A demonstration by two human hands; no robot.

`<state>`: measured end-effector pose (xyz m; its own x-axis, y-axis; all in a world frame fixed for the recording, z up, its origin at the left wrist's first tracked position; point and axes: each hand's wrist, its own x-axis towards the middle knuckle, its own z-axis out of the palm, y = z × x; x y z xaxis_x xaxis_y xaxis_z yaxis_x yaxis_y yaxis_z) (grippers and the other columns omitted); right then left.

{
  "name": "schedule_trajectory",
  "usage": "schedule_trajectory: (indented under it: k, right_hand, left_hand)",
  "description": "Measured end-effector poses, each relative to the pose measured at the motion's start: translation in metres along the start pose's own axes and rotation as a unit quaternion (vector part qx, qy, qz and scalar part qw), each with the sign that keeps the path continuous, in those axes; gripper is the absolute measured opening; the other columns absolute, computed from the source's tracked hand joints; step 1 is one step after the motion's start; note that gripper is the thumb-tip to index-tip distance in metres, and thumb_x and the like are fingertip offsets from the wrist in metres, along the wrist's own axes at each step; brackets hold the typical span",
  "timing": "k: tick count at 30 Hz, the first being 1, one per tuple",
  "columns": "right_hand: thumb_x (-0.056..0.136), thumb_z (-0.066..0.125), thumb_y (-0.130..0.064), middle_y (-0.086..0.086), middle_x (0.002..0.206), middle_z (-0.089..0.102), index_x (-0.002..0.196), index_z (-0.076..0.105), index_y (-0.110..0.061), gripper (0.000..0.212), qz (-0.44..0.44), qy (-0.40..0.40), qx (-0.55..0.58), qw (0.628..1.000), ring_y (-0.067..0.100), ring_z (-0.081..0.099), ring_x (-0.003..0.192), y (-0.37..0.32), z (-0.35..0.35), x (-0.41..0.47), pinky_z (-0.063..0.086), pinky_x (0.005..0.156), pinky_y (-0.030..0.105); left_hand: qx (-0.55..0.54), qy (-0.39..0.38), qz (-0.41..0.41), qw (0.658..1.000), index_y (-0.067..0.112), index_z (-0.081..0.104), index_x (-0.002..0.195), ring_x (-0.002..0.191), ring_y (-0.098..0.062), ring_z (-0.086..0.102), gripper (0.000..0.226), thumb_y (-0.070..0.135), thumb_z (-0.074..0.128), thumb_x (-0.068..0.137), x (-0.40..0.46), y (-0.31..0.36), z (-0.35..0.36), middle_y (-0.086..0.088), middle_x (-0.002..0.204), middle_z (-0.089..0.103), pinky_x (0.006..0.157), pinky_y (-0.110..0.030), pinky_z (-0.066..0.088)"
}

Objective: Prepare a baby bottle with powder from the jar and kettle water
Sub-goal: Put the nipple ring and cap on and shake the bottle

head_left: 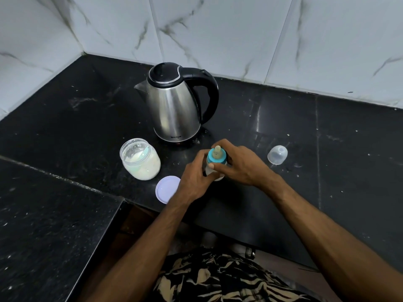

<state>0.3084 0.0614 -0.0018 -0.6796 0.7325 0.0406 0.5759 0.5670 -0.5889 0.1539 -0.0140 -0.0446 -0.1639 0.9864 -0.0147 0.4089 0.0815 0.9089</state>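
The baby bottle (214,168) stands on the black counter (283,131) with white liquid inside. My left hand (195,177) grips its body from the left. My right hand (238,165) curls around the blue collar (212,159) that carries the teat (217,150). Behind them stands the steel kettle (174,105) with its black lid down and spout pointing left. To the left the open glass jar (140,159) holds white powder and a pale green scoop (145,153). The jar's lilac lid (166,188) lies flat near my left wrist.
The bottle's clear dome cap (277,155) lies on the counter to the right. Marble-tiled walls (218,35) close the corner behind the kettle. The counter's front edge (218,223) runs under my forearms, and a lower black slab (54,225) juts out at left.
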Motion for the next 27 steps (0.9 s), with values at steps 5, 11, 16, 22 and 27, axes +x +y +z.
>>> schedule_trajectory:
  k: [5,11,16,22,27]
  right_hand:
    - [0.088,0.06,-0.056,-0.004,0.105,0.067,0.118,0.044,-0.025,0.046,0.073,0.091,0.021,0.993,0.014,0.065,0.085,-0.013,0.024,-0.008,0.057,0.076,0.037]
    - [0.088,0.06,-0.058,-0.003,0.108,0.068,0.119,0.044,-0.025,0.048,0.083,0.107,0.021,0.991,0.013,0.065,0.086,-0.014,0.027,-0.008,0.058,0.077,0.039]
    - [0.089,0.063,-0.052,-0.005,0.102,0.067,0.116,0.046,-0.023,0.043,0.106,0.174,0.038,0.978,0.011,0.064,0.082,-0.024,0.038,-0.011,0.057,0.077,0.037]
    - [0.086,0.066,-0.054,-0.005,0.111,0.068,0.125,0.048,-0.023,0.053,0.091,0.158,0.089,0.979,0.011,0.065,0.094,-0.017,0.038,-0.013,0.057,0.084,0.034]
    - [0.088,0.06,-0.059,-0.014,0.101,0.066,0.134,0.043,-0.024,0.06,0.071,0.111,0.117,0.984,0.002,0.062,0.085,-0.013,0.027,-0.017,0.052,0.078,0.022]
  left_hand:
    - [-0.005,0.014,-0.004,1.0,0.023,0.051,0.131,0.109,-0.01,0.064,0.051,0.021,0.074,0.085,-0.002,0.0,0.002,0.008,0.121,0.066,0.093,-0.029,0.054]
    - [-0.003,0.009,-0.005,1.0,0.024,0.051,0.13,0.109,-0.009,0.064,0.051,0.023,0.074,0.085,-0.002,-0.001,0.001,0.009,0.121,0.066,0.094,-0.034,0.055]
    - [0.007,0.023,-0.002,1.0,0.028,0.049,0.132,0.109,-0.009,0.065,0.051,0.027,0.072,0.086,-0.004,-0.003,0.005,0.01,0.121,0.066,0.092,-0.038,0.056]
    - [0.005,0.018,-0.009,1.0,0.026,0.049,0.131,0.11,-0.011,0.064,0.053,0.024,0.074,0.085,-0.002,-0.002,0.004,0.009,0.121,0.066,0.092,-0.036,0.055]
    - [-0.006,0.022,-0.002,1.0,0.03,0.049,0.132,0.109,-0.003,0.063,0.052,0.026,0.073,0.086,-0.004,-0.002,0.006,0.018,0.117,0.064,0.089,-0.024,0.054]
